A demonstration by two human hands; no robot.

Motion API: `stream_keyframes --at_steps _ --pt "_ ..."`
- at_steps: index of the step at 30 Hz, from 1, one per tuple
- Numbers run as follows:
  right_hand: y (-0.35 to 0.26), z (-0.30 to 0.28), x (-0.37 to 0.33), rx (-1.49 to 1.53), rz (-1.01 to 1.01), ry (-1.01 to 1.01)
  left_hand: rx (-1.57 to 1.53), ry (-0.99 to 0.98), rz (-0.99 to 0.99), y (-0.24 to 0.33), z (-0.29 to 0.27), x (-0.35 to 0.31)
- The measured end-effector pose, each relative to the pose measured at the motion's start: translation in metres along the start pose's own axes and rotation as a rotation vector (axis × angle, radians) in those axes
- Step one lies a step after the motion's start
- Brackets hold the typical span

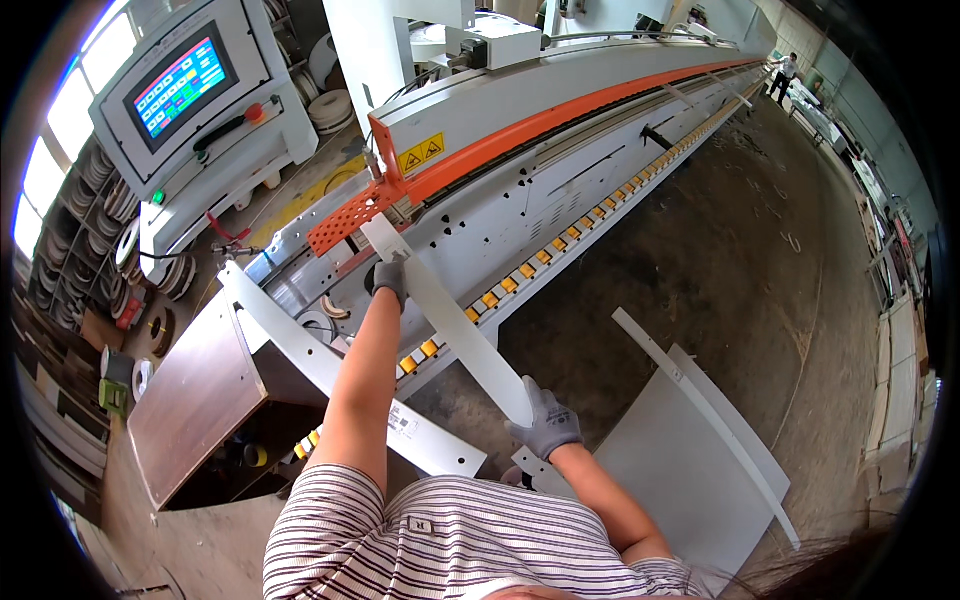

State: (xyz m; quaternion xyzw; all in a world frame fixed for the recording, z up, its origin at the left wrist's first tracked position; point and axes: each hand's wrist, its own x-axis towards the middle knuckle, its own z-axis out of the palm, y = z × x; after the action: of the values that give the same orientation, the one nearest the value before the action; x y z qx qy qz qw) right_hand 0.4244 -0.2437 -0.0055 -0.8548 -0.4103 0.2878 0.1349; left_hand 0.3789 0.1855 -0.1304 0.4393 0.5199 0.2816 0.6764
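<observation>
A long narrow white board (455, 325) slants across in front of me, its far end beside the orange perforated guard (345, 225) of a long edge-banding machine (560, 180). My left hand (390, 279), in a grey glove, is closed on the board's left edge close to that far end. At the near end my gloved right hand (548, 420) grips the board, with its fingers partly hidden under it. Yellow rollers (510, 285) line the machine's side, and the board passes over them.
Another white strip with holes (432, 438) lies below my left forearm, by a brown cabinet (200, 400). Large grey panels (650, 450) with a narrow strip on top stand at right. A control console with a lit screen (180, 88) is at far left; a distant person (785, 75) stands far off.
</observation>
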Motion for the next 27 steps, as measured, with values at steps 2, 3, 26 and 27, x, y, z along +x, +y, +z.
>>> stream_keyframes --at_steps 2,3,26,27 --pt "-0.003 -0.005 0.003 -0.027 -0.020 -0.022 0.029 0.099 0.096 -0.011 -0.020 0.025" --pt "0.000 -0.007 0.005 -0.036 -0.008 -0.026 0.070 0.121 0.083 -0.010 -0.013 0.027" --pt "0.084 -0.072 0.079 -0.099 0.012 0.133 0.045 0.050 -0.032 -0.007 0.125 0.100" --pt "0.085 -0.078 0.077 -0.081 0.075 0.128 -0.027 -0.099 -0.094 0.003 0.143 0.080"
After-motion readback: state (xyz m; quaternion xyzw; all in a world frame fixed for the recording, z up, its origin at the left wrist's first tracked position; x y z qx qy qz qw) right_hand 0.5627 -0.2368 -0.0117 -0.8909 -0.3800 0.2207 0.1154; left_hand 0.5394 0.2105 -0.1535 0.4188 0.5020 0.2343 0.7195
